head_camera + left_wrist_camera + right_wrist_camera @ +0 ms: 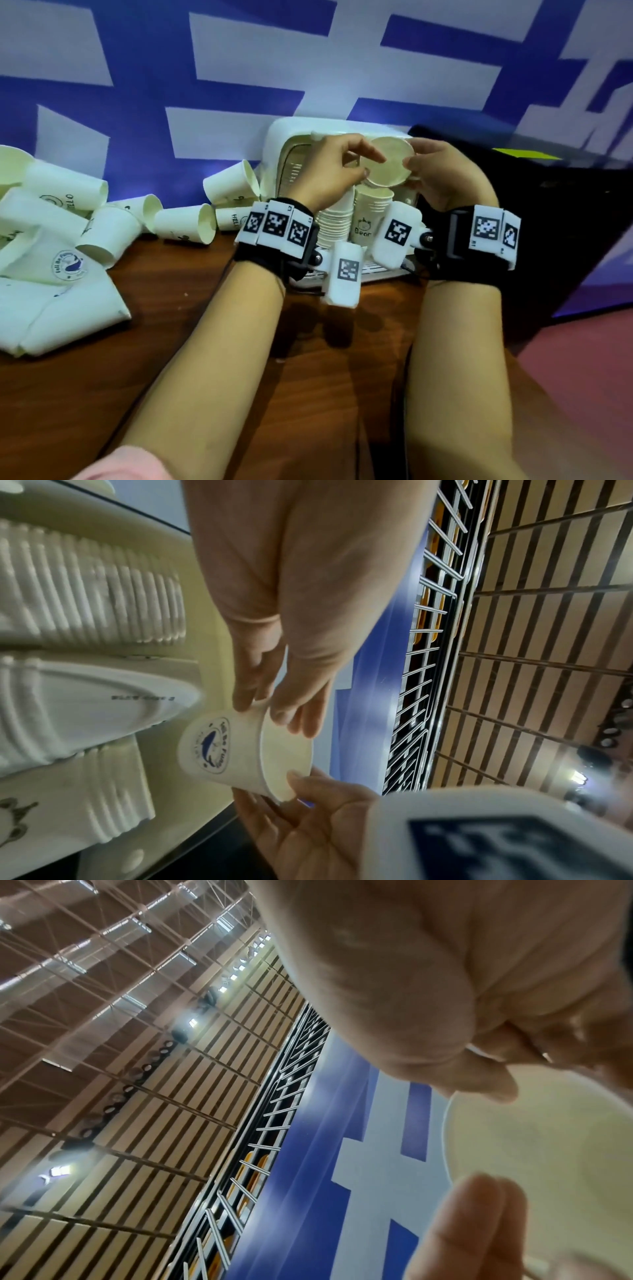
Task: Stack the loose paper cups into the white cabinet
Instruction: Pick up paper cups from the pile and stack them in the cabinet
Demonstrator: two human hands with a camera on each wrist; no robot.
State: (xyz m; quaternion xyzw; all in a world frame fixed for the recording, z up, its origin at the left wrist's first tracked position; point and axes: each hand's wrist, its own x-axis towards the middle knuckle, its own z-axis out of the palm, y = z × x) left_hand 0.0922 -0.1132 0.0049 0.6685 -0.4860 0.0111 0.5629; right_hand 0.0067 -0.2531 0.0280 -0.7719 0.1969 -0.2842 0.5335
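Observation:
Both hands hold one white paper cup (388,161) in front of the top of the white cabinet (284,137), its mouth facing me. My left hand (373,166) pinches the rim from the left and my right hand (411,171) grips it from the right. In the left wrist view the cup (240,750) shows a blue whale logo, with left fingertips (260,699) on its rim and the right hand (308,804) below. The right wrist view shows the cup's inside (548,1137) under the right thumb (486,1080). Nested cup stacks (337,219) stand in the cabinet below the hands.
Several loose cups (185,222) lie on their sides along the back of the wooden table (171,377), left of the cabinet. Flattened cups (61,308) pile up at the far left. A black panel (548,222) stands right of the cabinet. A blue and white banner (239,68) backs the table.

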